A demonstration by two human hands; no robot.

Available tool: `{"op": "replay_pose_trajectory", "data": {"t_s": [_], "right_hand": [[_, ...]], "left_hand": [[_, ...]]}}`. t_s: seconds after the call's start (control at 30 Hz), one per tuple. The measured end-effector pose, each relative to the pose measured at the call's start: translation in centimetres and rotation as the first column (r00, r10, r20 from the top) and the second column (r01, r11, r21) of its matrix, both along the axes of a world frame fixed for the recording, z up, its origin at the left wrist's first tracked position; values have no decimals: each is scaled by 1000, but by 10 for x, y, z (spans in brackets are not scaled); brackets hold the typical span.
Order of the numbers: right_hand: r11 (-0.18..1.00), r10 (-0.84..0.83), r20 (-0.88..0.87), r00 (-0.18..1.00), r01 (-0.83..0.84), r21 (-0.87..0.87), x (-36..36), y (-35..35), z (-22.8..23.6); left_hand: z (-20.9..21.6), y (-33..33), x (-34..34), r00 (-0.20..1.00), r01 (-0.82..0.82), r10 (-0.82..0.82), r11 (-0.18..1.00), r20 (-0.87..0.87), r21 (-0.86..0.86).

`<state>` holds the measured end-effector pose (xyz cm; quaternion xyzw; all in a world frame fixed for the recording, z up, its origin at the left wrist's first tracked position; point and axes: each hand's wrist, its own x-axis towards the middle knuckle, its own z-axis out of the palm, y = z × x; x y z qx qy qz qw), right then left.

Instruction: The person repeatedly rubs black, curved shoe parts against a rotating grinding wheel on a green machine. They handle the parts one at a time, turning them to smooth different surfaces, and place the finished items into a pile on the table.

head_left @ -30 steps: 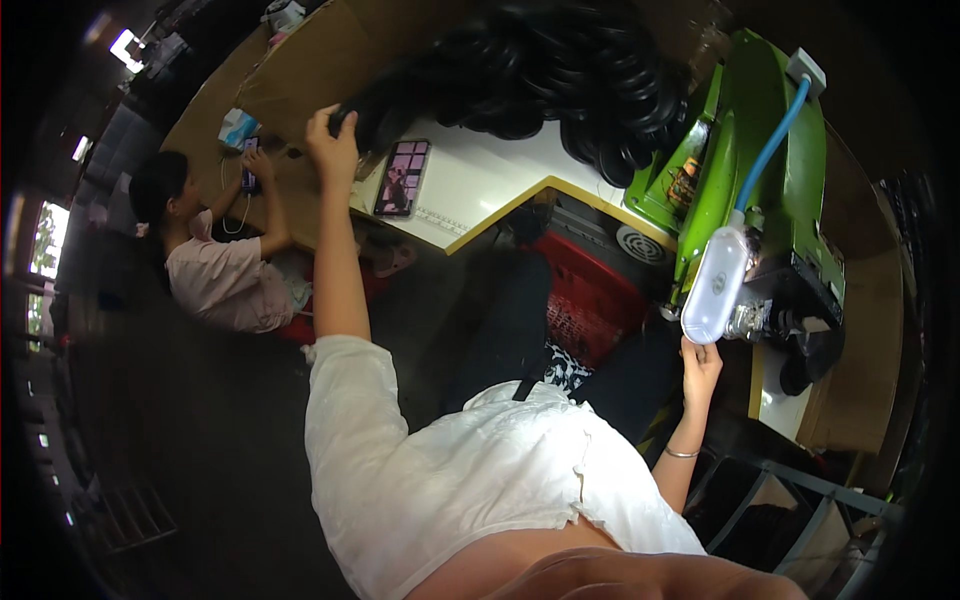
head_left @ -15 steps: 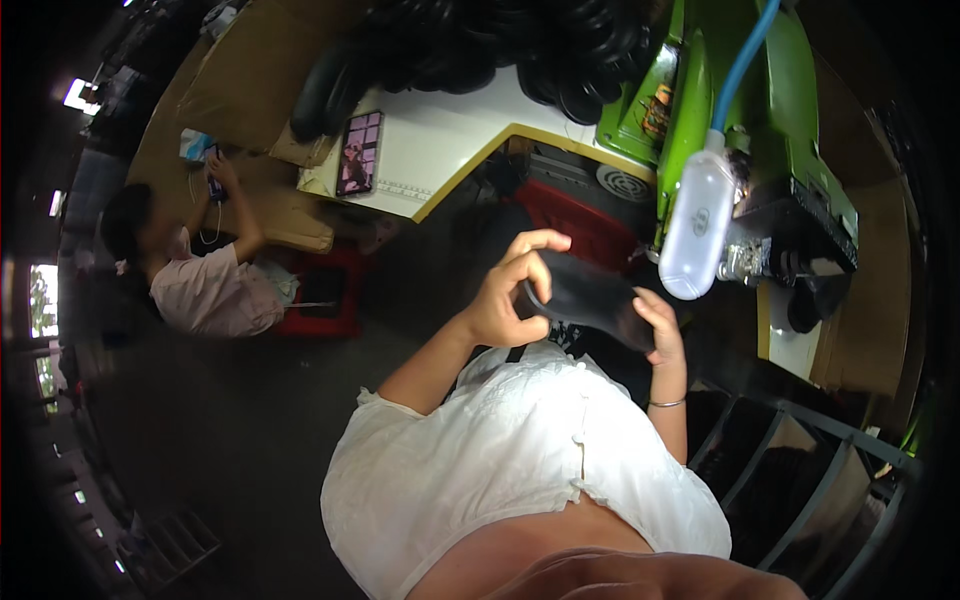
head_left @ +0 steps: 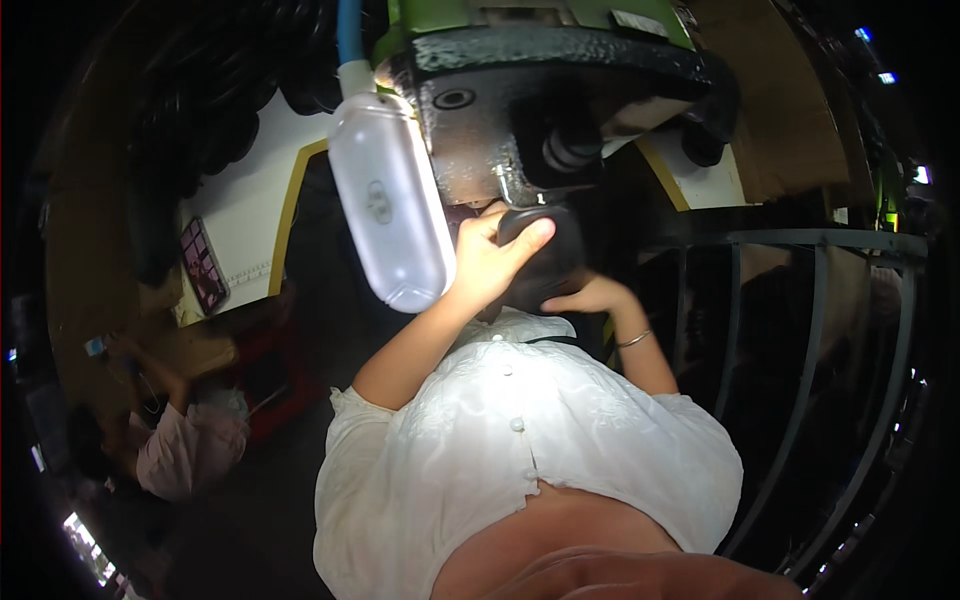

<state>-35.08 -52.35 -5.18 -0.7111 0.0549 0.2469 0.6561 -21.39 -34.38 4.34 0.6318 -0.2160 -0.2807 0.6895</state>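
Observation:
My left hand (head_left: 487,258) is closed on a dark, smooth, curved piece that looks like a black shoe sole (head_left: 545,262), its thumb lying over the upper end. At the lower end my right hand (head_left: 592,297) holds the sole too, thumb along its edge, the other fingers mostly hidden. The upper end of the sole is right beneath the dark metal head of a green machine (head_left: 470,150); I cannot tell whether they touch. Close beside my left wrist hangs a frosted white lamp (head_left: 390,205) on a blue cable.
Black pieces (head_left: 215,115) are heaped on the white, yellow-edged table (head_left: 250,215), where a phone (head_left: 203,262) lies by a ruler. A grey metal rack (head_left: 790,238) stands at my right. Far left, another person (head_left: 190,450) sits holding a phone.
I have turned right, so the machine and lamp now fill the space before me. Both hands have brought the sole under the machine head, tilting it more upright.

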Motion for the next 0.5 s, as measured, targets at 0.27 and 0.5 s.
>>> {"op": "replay_pose_trajectory", "data": {"t_s": [0.27,0.5], "right_hand": [[984,175,-299,938,-155,90,-7,9,-6],[463,-727,-5,686,496,735,4,-67,23]], "left_hand": [[9,22,10,968,-107,86,991,-235,-76],[-28,45,4,823,-251,86,942,-562,-223]]}}
